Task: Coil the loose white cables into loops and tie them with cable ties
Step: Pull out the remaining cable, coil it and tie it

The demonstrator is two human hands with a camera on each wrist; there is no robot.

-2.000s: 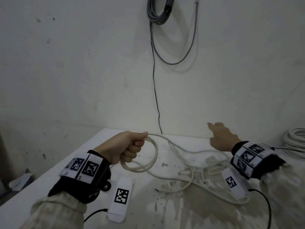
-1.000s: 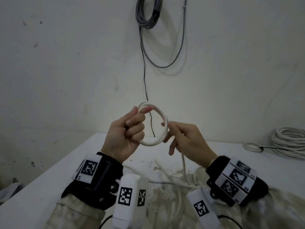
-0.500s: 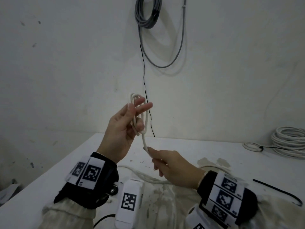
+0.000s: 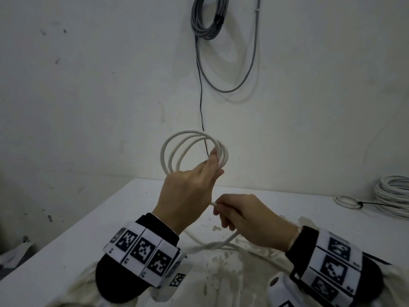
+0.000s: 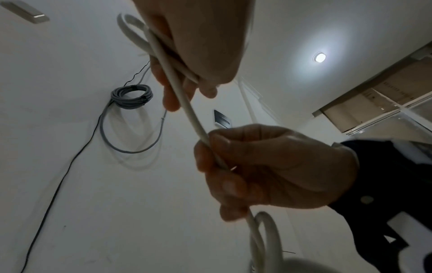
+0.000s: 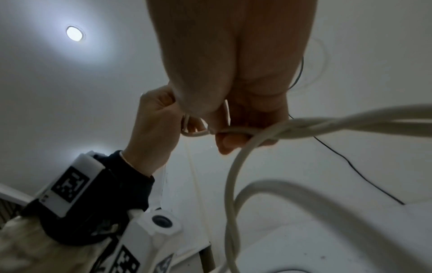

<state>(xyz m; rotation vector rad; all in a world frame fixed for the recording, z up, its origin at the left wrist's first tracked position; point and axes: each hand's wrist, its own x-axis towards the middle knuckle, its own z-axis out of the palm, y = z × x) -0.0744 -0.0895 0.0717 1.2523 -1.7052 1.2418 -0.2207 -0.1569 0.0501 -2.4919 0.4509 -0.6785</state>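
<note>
My left hand (image 4: 188,193) is raised above the counter (image 4: 93,227) with its grip pinched on the white cable (image 4: 177,149), where three or four loops gather at my thumb and fingertips. The loops stand upright in the air in front of the wall, fanned slightly apart on their left side and bunched together on the right where I hold them. In the left wrist view the strands run under my thumb and across my curled fingers (image 5: 168,88).

From that bundle a single strand drops down to my right hand (image 4: 250,220), which is lower and just to the right, close beside my left wrist. Its grip is curled round the strand, thumb pressing it against the forefinger. Below my right hand the cable runs down to the counter and trails off in loose curves across a stained patch of the surface; in the right wrist view several strands (image 6: 327,120) cross close to the lens, and I cannot quite tell how they lie over each other.

At the far right of the counter sits a large white coil (image 4: 391,196), and just beside it a small tied coil (image 4: 347,201) with a dark tie sticking out. On the wall hangs a grey cable bundle (image 4: 208,18), with a thin black wire (image 4: 201,107) running down from it.
</note>
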